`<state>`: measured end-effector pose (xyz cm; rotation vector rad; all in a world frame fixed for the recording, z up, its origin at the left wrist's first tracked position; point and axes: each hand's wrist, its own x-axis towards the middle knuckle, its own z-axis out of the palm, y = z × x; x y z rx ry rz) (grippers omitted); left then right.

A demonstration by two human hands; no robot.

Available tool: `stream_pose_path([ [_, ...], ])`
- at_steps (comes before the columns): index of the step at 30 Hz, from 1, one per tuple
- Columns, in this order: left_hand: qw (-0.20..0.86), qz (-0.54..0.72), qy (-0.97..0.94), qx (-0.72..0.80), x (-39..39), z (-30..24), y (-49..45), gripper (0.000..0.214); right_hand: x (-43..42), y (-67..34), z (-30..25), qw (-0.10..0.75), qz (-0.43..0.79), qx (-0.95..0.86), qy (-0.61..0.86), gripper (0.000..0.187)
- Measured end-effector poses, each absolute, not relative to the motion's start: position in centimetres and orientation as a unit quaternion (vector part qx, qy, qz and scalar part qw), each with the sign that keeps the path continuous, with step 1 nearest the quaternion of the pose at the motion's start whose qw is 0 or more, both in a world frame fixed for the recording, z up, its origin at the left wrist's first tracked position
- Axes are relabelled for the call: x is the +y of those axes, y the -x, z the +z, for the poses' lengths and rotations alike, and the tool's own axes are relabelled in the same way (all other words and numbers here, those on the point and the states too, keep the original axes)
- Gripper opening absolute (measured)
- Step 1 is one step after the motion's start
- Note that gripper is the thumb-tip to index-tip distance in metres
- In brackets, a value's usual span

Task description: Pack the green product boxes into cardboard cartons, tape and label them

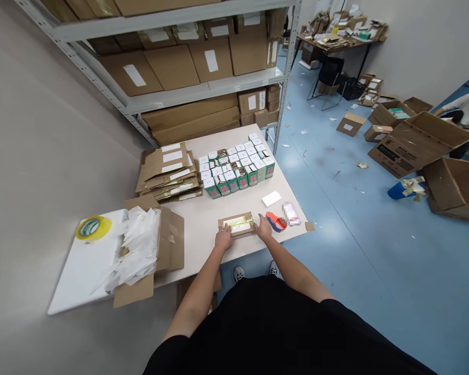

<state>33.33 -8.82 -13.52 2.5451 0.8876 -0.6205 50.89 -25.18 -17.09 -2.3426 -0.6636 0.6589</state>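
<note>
— At the near edge of the desk [226,205], found the small cardboard packet [238,225] lying flat, with a shiny gold strip along its top.
— Held how?
— Bracketed by both hands: left hand [223,238] on the left end, right hand [263,228] on the right end. Fingers [225,229] laid close together over the ends, touching the card. Could not tell whether gripping or only pressing down.
— Heavy?
— Judged light and thin. Looked stiff enough to keep flat if lifted by the ends, though likely to bend if pinched in the middle. Reckoned the gold strip slick and the bare card better for purchase, so best taken at the two short ends.
— Fragile?
— Could not see the contents. Judged it wise to count it crushable.
— And around it?
— Just beside the right hand, saw a red and blue tape dispenser [275,222], then a white card [271,198] a little farther back. Farther up the desk, saw rows of small green and white boxes [238,167] packed upright, touching one another, beside a stack of flat brown mailers [168,174]. Off to the left, noted an open carton [172,234] stuffed with white paper [140,245], and a yellow tape roll [94,227] on a white board [82,271]. Behind the desk, made out shelving [203,92] loaded with cartons. On the blue floor [355,250] to the right, saw open boxes [418,140] and another person [467,107], well apart.
</note>
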Motion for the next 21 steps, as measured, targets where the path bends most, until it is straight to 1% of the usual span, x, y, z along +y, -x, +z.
stream_pose_path([
  [4, 0.186, -0.265, -0.885, 0.334, -8.9, -14.7, -34.5, 0.084, -27.1, -54.1, -17.4, 0.332, 0.189, -0.256, 0.888, 0.057],
  [8, 0.179, -0.303, -0.874, 0.334, -8.6, -15.2, -35.2, 0.087, -29.5, -57.9, -18.5, 0.318, 0.178, -0.216, 0.906, 0.055],
  [10, 0.175, -0.316, -0.870, 0.335, -8.6, -15.4, -35.2, 0.089, -30.6, -59.1, -19.4, 0.305, 0.200, -0.204, 0.909, 0.049],
  [14, 0.170, -0.329, -0.865, 0.339, -8.8, -15.7, -35.0, 0.090, -32.4, -59.6, -21.6, 0.264, 0.282, -0.206, 0.899, 0.033],
  [16, 0.174, -0.327, -0.863, 0.343, -9.0, -15.8, -34.8, 0.091, -33.0, -59.0, -22.8, 0.248, 0.307, -0.218, 0.892, 0.035],
  [19, 0.188, -0.318, -0.861, 0.349, -9.3, -15.9, -34.7, 0.093, -33.3, -58.2, -24.1, 0.230, 0.320, -0.231, 0.889, 0.049],
  [21, 0.199, -0.312, -0.860, 0.351, -9.3, -15.8, -34.6, 0.093, -33.0, -58.2, -24.7, 0.220, 0.327, -0.221, 0.892, 0.053],
])
